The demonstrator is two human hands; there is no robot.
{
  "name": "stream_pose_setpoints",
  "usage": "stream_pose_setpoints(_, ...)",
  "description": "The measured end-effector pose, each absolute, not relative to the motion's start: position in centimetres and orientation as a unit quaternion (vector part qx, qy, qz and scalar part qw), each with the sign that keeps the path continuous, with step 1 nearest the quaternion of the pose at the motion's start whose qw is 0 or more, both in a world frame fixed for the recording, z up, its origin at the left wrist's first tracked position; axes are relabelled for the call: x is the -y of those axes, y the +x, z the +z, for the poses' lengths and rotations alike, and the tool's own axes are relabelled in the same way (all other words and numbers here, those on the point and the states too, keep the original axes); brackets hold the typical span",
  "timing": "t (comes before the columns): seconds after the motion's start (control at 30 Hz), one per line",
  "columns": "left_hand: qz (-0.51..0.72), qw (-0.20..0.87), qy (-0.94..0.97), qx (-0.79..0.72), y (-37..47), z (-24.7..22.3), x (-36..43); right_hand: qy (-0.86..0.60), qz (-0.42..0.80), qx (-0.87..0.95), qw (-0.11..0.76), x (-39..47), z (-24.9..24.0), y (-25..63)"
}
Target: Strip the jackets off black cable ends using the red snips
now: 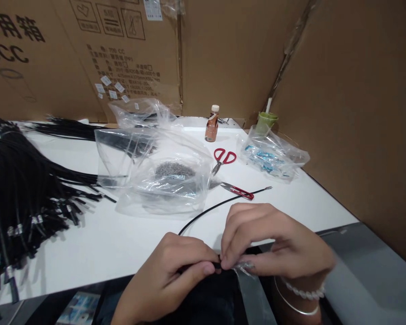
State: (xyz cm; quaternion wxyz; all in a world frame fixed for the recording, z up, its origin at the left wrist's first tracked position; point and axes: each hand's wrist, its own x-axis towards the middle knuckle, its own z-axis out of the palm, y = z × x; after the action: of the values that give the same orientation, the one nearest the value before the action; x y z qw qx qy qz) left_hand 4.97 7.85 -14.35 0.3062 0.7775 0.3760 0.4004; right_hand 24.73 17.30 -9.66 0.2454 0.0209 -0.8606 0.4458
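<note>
My left hand is closed in a pinch on a black cable near the table's front edge. From behind that hand the cable arcs over the white table to a frayed end with thin wires at the right. My right hand, wearing a beaded bracelet and a thin bangle, pinches at the cable's near end, its fingertips touching my left fingertips. A crumpled clear plastic piece shows by my right thumb; whether that hand grips it is unclear. The cable tip is mostly hidden by the fingers.
Red thread snips lie just beyond the hands, with red-handled scissors behind. A clear bag holds small metal parts. Bundled black cables fill the left. A bottle, a green cup and another bag stand farther back.
</note>
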Motion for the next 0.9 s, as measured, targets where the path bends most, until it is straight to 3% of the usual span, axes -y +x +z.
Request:
stream_pose_setpoints(0.47, 0.445, 0.354, 0.758, -0.319, 5.0, -15.0, -8.0, 0.005, 0.737, 0.666, 0.118, -18.6, -12.1, 22.0)
stream_pose_setpoints(0.63, 0.435, 0.352, 0.757, -0.337, 4.8, -15.1, -7.9, -0.029, 0.737, 0.667, 0.111, -18.5, -12.5, 21.5)
stream_pose_setpoints(0.9, 0.426, 0.321, 0.758, -0.375, 4.6, -14.9, -8.0, -0.079, 0.637, 0.743, 0.190, -18.2, -11.2, 22.2)
